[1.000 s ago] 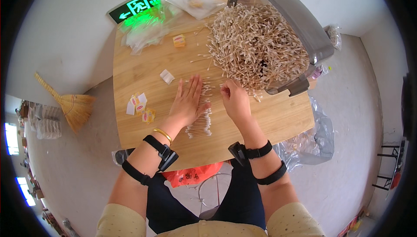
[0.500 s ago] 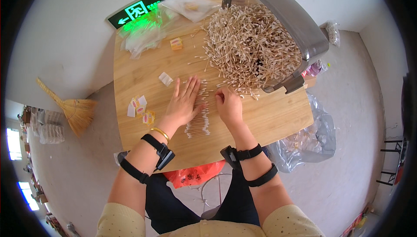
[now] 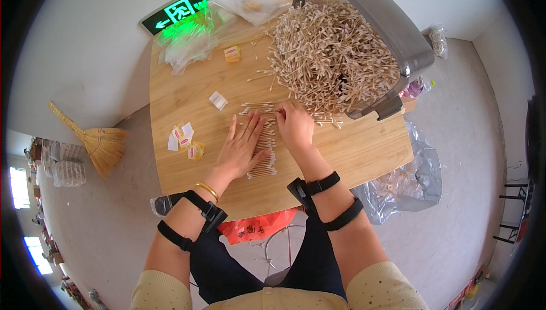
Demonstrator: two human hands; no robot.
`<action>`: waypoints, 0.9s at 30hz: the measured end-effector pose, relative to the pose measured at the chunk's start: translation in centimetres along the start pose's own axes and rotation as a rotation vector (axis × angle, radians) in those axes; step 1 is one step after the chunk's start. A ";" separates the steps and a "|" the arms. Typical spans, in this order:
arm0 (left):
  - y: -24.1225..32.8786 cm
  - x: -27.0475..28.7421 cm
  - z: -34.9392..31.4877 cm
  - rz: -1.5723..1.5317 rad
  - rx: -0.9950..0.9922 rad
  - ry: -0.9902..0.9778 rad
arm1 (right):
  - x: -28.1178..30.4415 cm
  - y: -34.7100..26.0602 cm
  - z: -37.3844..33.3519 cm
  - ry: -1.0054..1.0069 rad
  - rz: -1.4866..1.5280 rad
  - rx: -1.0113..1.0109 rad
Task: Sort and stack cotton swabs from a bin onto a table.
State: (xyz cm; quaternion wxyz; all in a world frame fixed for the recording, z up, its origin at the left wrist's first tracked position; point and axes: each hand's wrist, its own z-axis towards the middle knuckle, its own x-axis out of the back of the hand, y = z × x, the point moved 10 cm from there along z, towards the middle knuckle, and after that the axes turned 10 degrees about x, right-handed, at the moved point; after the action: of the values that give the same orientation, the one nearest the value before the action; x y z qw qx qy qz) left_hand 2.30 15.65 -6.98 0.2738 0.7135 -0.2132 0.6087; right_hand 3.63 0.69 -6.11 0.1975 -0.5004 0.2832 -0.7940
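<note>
Head view, from where I stood: the row of swabs (image 3: 262, 168) lay nearer the person than the tipped grey bin (image 3: 415, 37), and left of it. The L hand (image 3: 242, 146) was spread flat over it, thumb out; the R hand (image 3: 296, 125), curled narrow, was at the row's bin-side edge. Cdn't tell if a swab was pinched in it.

Main risk, imo: sticks rolling. They looked round & loose, so a palm sliding or pressing unevenly cd skew the row. 2nd: the R knuckles sat just beside the swab pile (image 3: 330, 54) at the bin's mouth; a brush there cd drag strays in. A knock to the bin's rim might spill more.

Surface: wood-look table (image 3: 352, 156) under the bin. Left of the bin, approx: clear bags (image 3: 190, 48), a yellow box (image 3: 232, 54), a small white packet (image 3: 218, 101), cards (image 3: 182, 136).

Room: green lit sign (image 3: 179, 11) & straw broom (image 3: 102, 142) far left of the bin; grey plastic bag (image 3: 412, 190) on the person's side of it, below table level, on pale floor (image 3: 460, 139).
</note>
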 end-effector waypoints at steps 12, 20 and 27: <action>0.2 0.7 0.1 0.039 -0.019 0.044 | 2.1 0.0 -1.1 0.048 0.167 0.034; 0.4 1.4 1.3 0.067 0.040 0.119 | 2.3 0.8 -3.8 0.032 0.273 -0.097; 1.2 1.0 0.5 0.093 -0.038 0.096 | 2.5 0.9 -4.4 0.076 0.311 -0.077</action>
State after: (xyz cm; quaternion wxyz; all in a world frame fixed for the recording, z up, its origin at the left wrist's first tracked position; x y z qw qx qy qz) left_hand 2.03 14.44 -5.85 0.2686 0.6674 -0.2444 0.6501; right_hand -1.43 -0.37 -6.49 0.2879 -0.4273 0.3945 -0.7609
